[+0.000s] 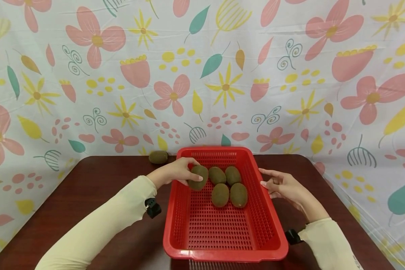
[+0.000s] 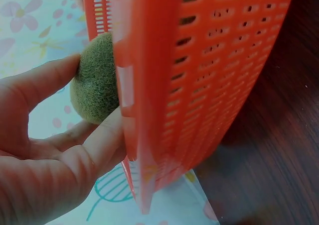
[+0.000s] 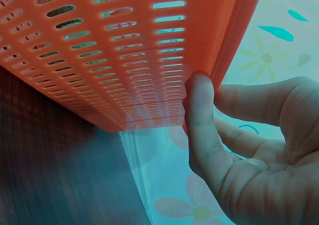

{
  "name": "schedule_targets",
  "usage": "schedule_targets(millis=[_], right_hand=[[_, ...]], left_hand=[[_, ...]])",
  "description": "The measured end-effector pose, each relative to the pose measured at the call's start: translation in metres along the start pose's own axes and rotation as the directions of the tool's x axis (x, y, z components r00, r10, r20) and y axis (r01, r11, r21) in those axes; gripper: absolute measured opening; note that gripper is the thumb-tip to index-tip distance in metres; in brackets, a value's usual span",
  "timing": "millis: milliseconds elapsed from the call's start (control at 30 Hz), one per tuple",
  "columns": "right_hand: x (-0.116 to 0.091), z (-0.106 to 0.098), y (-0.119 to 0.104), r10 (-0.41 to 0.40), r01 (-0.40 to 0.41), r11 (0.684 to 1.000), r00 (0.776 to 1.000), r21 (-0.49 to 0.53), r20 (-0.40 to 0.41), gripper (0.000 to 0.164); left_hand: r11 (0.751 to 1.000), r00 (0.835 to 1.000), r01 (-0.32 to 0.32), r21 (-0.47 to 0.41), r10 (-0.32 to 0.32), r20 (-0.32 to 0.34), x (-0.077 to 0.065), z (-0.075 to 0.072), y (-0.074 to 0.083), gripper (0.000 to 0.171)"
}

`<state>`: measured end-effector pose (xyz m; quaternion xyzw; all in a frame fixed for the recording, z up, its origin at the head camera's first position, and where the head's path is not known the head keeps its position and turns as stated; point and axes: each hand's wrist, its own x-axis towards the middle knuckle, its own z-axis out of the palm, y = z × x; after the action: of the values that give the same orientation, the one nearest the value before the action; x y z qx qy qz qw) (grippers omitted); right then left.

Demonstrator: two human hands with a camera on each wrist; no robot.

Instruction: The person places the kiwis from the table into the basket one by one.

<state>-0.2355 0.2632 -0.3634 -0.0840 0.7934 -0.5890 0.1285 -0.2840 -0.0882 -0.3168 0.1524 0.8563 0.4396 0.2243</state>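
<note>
My left hand (image 1: 179, 171) reaches over the left rim of a red plastic basket (image 1: 219, 255) and grips a kiwi (image 1: 198, 177) between thumb and fingers. In the left wrist view, part of that kiwi (image 2: 94, 80) is hidden behind the rim. Several other brown kiwis (image 1: 238, 195) lie together inside, toward the far half of the basket. At the right side, my right hand (image 1: 288, 189) holds the rim. The right wrist view has a finger (image 3: 202, 115) bent under the rim, against the outer wall, with the thumb on the upper side.
One more kiwi (image 1: 158, 157) lies at the back edge of the dark brown table (image 1: 104, 187), left of the basket. A white cloth (image 1: 175, 123) printed with flowers and leaves hangs right behind the table. Small black devices (image 1: 153, 207) are strapped at both wrists.
</note>
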Motion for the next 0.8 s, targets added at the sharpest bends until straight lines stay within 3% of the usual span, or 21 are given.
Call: schedule_targets(millis=[233, 800], right_hand=[[0.000, 0.000, 0.000, -0.001, 0.001, 1.000, 1.000, 0.006, 0.007, 0.069], [0.001, -0.001, 0.001, -0.015, 0.015, 1.000, 1.000, 0.002, 0.017, 0.068]], left_hand=[[1.000, 1.000, 0.020, -0.013, -0.019, 0.003, 0.004, 0.004, 0.007, 0.049], [0.991, 0.994, 0.111, 0.067, -0.111, -0.014, 0.019, 0.011, 0.020, 0.053]])
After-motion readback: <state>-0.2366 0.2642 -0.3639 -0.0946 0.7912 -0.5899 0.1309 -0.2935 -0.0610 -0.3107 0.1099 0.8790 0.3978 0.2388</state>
